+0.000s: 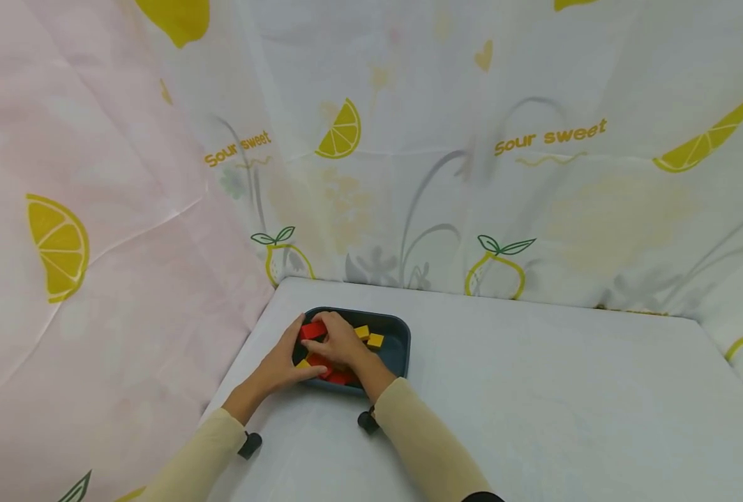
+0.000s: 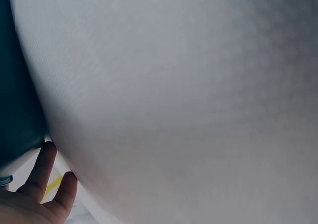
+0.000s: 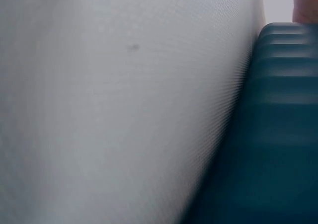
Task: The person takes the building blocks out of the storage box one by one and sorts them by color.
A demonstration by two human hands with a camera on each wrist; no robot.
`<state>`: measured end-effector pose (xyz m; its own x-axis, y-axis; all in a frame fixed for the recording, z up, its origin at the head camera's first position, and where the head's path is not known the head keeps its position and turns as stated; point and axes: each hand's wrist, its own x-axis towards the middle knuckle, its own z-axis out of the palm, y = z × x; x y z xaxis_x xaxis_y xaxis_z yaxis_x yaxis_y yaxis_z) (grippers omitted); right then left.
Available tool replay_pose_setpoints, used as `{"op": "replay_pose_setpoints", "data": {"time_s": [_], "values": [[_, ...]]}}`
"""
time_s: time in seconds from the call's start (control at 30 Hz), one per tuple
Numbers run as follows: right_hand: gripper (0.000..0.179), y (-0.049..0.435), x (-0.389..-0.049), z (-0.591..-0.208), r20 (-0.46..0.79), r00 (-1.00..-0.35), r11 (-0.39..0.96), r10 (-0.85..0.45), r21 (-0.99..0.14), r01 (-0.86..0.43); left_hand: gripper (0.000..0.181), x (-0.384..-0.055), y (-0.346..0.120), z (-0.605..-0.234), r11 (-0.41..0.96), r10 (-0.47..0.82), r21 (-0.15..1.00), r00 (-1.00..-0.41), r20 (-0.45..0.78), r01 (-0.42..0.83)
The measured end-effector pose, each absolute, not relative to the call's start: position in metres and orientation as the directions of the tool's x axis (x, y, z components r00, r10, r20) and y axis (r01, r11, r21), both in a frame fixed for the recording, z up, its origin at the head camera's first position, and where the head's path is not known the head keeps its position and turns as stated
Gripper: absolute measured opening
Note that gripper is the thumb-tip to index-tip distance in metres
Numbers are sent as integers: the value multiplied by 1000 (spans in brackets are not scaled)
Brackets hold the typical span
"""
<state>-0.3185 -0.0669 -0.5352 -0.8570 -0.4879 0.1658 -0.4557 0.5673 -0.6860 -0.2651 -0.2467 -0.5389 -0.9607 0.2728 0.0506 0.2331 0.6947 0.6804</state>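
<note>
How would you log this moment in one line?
tray: on table | red blocks, yellow blocks: in tray | left hand: at tray's left side | right hand: over tray, near red blocks, grip unclear

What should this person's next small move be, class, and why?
Probably, the right hand should gently close on the far-left red block: that block lies right at its fingertips, while the left hand spreads along the left end of the tray.

Dark blue tray (image 3: 278,134) only partial in wrist views
</note>
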Motion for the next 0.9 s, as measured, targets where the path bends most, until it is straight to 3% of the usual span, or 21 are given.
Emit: {"op": "replay_pose_setpoints", "data": {"time_s": [0.47,0.9], "values": [[39,-65,-316,-534,223,-867,572,-445,-674,-467,123,-265,-248,-537,709,247,676,-969,30,202],[45,-64,-314,-537,295,-883,560,-365,-688,-461,122,-265,-247,-537,705,265,681,-964,6,198]]}}
